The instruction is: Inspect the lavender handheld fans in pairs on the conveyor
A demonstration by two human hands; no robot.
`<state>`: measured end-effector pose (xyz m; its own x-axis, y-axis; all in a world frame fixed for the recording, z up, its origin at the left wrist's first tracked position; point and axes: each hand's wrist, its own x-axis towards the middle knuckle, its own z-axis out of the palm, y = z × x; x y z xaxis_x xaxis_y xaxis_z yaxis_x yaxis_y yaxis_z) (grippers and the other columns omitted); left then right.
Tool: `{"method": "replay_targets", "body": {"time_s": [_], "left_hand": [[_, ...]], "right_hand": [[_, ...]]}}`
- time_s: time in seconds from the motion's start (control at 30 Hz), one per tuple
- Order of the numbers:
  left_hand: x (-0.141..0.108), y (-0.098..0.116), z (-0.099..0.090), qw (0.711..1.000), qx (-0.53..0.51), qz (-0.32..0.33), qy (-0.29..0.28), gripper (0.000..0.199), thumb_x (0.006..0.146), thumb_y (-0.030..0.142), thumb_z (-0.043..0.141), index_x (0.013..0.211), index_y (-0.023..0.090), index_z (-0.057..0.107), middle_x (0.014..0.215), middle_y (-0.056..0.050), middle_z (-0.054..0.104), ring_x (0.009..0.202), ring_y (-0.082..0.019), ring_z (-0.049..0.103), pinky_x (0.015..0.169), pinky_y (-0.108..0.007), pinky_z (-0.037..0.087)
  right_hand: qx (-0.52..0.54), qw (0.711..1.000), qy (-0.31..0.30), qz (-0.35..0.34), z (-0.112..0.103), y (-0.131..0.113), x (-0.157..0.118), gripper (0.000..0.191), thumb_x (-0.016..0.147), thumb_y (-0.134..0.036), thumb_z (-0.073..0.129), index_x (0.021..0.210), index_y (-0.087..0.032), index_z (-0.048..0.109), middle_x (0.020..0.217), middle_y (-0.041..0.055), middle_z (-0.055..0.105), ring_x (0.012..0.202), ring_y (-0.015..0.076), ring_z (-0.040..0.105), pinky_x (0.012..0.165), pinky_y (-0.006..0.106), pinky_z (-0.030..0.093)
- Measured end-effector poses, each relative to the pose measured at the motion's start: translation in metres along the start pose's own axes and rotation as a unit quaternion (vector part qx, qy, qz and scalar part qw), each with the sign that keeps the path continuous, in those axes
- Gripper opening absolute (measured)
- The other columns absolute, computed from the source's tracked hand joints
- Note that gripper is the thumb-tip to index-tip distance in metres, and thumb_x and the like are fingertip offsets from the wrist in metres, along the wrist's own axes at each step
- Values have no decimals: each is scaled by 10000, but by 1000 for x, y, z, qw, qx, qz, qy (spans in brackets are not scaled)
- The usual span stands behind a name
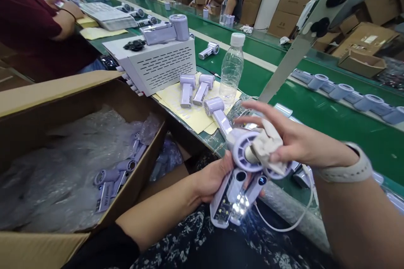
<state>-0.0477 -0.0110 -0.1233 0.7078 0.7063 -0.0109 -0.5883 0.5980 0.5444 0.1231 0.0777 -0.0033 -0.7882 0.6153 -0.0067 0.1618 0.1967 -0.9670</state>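
My left hand is wrapped round two pale purple handheld fans, held side by side above my lap. Their handles show bare circuit boards, bright lights glow on one, and a small display is lit. My right hand pinches a crumpled white cloth against the round fan heads; its upper fingers are raised. A white cable loops below them. Just beyond, another handheld fan leans at the table edge, near two more fans on yellow paper.
At left, an open cardboard box holds plastic bags and several fans. A clear bottle stands behind the paper, beside a vented white metal box. Fans lie along the green conveyor. A slanted metal post rises at right. Co-workers sit beyond.
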Motion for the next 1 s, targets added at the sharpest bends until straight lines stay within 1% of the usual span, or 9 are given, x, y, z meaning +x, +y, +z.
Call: {"method": "replay_targets", "body": {"time_s": [0.1, 0.23, 0.33, 0.47, 0.57, 0.7, 0.8, 0.87, 1.0], "left_hand": [[-5, -5, 0, 1000, 9, -3, -5, 747, 737, 851, 650, 950, 138, 721, 888, -111, 782, 755, -215, 737, 653, -278, 563], [-9, -9, -7, 999, -3, 15, 34, 792, 756, 856, 622, 1024, 117, 721, 905, -131, 785, 824, -257, 758, 733, -326, 589], [-11, -11, -11, 998, -28, 5, 63, 764, 742, 876, 611, 802, 118, 689, 822, -113, 758, 777, -258, 754, 689, -331, 610], [-13, -7, -12, 996, -52, 27, 70, 760, 761, 887, 572, 699, 132, 631, 872, -128, 763, 794, -254, 765, 680, -329, 635], [-12, 3, -9, 994, -56, 74, 63, 772, 786, 896, 520, 692, 136, 610, 1024, -158, 770, 828, -254, 772, 683, -329, 636], [-11, 15, 1, 984, -5, 160, 77, 746, 762, 894, 564, 702, 153, 607, 1037, -144, 765, 865, -245, 753, 717, -324, 617], [-6, 15, 10, 962, 94, 230, 110, 757, 714, 920, 582, 717, 166, 648, 728, -77, 707, 740, -231, 716, 623, -297, 564], [-1, 13, 16, 944, 174, 254, 121, 733, 701, 895, 632, 735, 166, 698, 618, -46, 656, 714, -233, 709, 606, -296, 548], [13, 12, 29, 928, 278, 226, 105, 630, 729, 764, 750, 961, 182, 806, 869, -83, 790, 969, -286, 758, 830, -354, 607]], "right_hand": [[18, 991, -122, 55, -5, 0, 1, 591, 794, -232, 830, 1355, -257, 647, 1089, 51, 766, 913, 246, 755, 737, 330, 620], [7, 990, -108, 86, 11, 0, 1, 445, 910, -379, 764, 1301, -244, 601, 929, 16, 743, 721, 173, 712, 590, 247, 546], [-78, 993, -50, 76, 25, 10, 9, 441, 971, -591, 633, 1200, -214, 651, 808, 12, 701, 667, 173, 654, 584, 263, 493], [-217, 973, 44, 56, 23, 24, 38, 687, 998, -765, 364, 1053, -176, 714, 819, 86, 719, 763, 261, 680, 701, 370, 524], [-317, 926, 198, 59, 1, 21, 54, 754, 978, -774, 388, 1278, -139, 661, 1207, 209, 719, 1114, 403, 679, 948, 541, 518], [-399, 840, 368, 28, -18, 12, 26, 971, 844, -657, 731, 1588, -125, 405, 1609, 263, 424, 1501, 500, 340, 1220, 700, 201], [-181, 915, 360, 12, 5, 24, -19, 849, 854, -573, 770, 1572, -259, 443, 1543, 183, 534, 1408, 424, 508, 1172, 657, 374], [46, 966, 255, 15, 29, 39, -47, 728, 878, -528, 771, 1519, -305, 507, 1473, 140, 618, 1314, 365, 615, 1110, 600, 487], [261, 940, 218, -8, 54, 56, -95, 451, 890, -325, 817, 1324, -286, 699, 1335, 94, 725, 1215, 289, 690, 1073, 487, 550]]}}
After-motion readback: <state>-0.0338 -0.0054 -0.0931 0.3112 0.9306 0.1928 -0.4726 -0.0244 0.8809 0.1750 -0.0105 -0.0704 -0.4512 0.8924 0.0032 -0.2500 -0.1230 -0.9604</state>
